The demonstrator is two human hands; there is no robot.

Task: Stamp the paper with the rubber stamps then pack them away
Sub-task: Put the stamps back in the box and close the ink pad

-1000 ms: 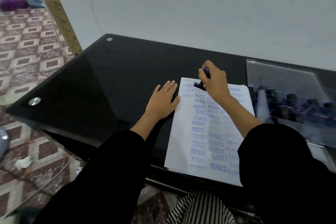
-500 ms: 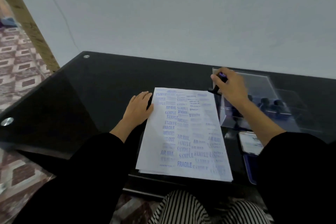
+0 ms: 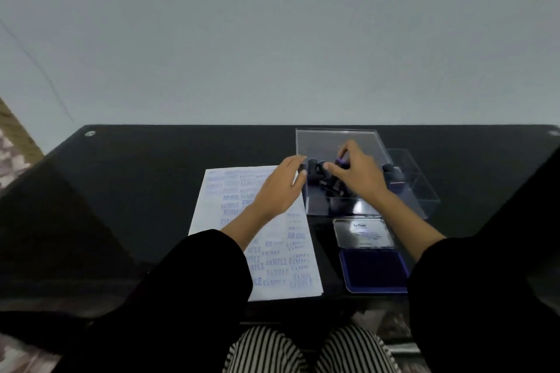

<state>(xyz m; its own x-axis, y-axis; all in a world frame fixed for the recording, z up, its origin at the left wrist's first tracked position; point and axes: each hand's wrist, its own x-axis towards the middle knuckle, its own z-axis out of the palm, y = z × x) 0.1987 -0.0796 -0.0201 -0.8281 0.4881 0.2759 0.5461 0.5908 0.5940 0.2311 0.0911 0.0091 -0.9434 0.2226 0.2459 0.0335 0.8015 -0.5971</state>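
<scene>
While poised inside clear box [image 3: 321, 142], pinches purple-topped stamp [image 3: 341, 159] in right hand [image 3: 360, 179], thumb and fingertips curled on handle. Holds long axis near upright, purple knob up, printing face down toward box floor; exact tilt lost in blur. Hangs just right of other stamps [image 3: 319, 175] standing at box's left end, free gap seemingly below. Rests left hand [image 3: 278, 191] slack over paper [image 3: 272, 254], fingers straight, tips at box's left wall; contact unclear. Puts right hand nearer: likely short drop, no sideways shift.
</scene>
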